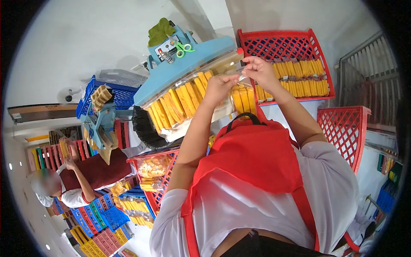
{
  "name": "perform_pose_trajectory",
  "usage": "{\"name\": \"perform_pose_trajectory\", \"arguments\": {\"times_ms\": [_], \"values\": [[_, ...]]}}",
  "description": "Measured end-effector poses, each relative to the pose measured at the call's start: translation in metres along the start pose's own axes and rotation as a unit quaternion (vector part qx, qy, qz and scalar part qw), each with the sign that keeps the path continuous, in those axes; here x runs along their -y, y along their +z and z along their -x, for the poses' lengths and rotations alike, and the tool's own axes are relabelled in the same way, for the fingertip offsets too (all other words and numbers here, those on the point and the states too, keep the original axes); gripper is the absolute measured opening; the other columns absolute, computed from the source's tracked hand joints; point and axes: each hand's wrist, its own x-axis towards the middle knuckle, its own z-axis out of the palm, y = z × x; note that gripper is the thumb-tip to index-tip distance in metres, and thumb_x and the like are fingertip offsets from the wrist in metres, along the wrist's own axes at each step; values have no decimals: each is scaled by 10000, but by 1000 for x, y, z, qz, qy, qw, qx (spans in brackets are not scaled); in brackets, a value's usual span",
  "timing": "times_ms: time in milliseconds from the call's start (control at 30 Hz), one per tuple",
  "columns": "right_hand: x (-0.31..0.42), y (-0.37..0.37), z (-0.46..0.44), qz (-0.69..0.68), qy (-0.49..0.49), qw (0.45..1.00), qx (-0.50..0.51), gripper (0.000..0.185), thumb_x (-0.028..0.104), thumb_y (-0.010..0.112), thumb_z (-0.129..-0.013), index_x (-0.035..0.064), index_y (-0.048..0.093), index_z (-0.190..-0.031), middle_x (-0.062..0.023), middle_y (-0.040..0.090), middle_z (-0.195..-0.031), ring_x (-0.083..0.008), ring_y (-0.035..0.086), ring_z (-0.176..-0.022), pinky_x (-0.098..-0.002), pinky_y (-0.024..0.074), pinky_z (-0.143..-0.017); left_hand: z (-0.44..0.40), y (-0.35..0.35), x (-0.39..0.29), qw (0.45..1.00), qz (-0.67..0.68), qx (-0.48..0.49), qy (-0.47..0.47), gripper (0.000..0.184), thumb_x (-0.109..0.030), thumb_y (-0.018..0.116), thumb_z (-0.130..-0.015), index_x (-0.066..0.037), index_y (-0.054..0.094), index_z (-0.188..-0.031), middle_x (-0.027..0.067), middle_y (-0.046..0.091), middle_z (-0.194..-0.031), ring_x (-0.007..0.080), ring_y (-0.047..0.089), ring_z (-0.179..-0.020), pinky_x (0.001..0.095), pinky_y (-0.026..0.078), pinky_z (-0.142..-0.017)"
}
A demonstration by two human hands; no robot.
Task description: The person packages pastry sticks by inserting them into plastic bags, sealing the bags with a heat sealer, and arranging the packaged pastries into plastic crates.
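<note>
Both my hands pinch the open top edge of a clear plastic bag that holds several yellow sticks. My left hand grips the edge from the left, fingers closed together. On the other side, my right hand holds the film between thumb and fingertips. The bag hangs just below my hands, in front of a light-blue sealing machine. Along the machine's front ledge lies a row of bagged yellow sticks, close to my left hand.
Behind my right hand is a red crate with rows of bagged yellow sticks. Another red crate stands at right. Green-handled scissors lie on the machine. A black-lined bin is at left; a co-worker works beyond it.
</note>
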Motion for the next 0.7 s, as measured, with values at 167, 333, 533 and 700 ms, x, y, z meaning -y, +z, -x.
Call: {"name": "perform_pose_trajectory", "arguments": {"times_ms": [167, 333, 533, 700], "values": [[-11, -4, 7, -16, 110, 985, 130, 246, 146, 597, -763, -13, 567, -948, -21, 594, -796, -70, 525, -699, -219, 416, -656, 1, -2, 0, 1000, 17, 0, 26, 168, -118, 587, -771, -55, 633, -920, 63, 639, -827, 80, 565, -736, 210, 441, -689], [-17, -10, 7, 23, 126, 984, 127, 199, 178, 590, -773, 0, 604, -861, -15, 590, -800, -59, 508, -727, -207, 401, -667, 2, -2, 1, 1000, 0, -7, 18, 173, -116, 597, -762, -48, 633, -916, 73, 639, -818, 83, 570, -735, 219, 450, -677], [-22, -12, 14, 3, 98, 993, 61, 189, 173, 572, -786, -2, 599, -853, -7, 580, -771, -59, 505, -724, -206, 395, -670, 1, 2, 21, 996, 22, -19, 88, 153, -127, 581, -782, -20, 614, -885, 48, 582, -899, 93, 533, -804, 216, 428, -715], [-45, -10, 12, -36, 52, 995, -73, 174, 160, 567, -784, -7, 589, -827, -11, 572, -753, -69, 507, -699, -218, 403, -649, 0, 34, 30, 979, 199, -42, -5, 271, -161, 522, -829, 5, 500, -1042, 40, 516, -976, 112, 478, -898, 231, 372, -811]]}}
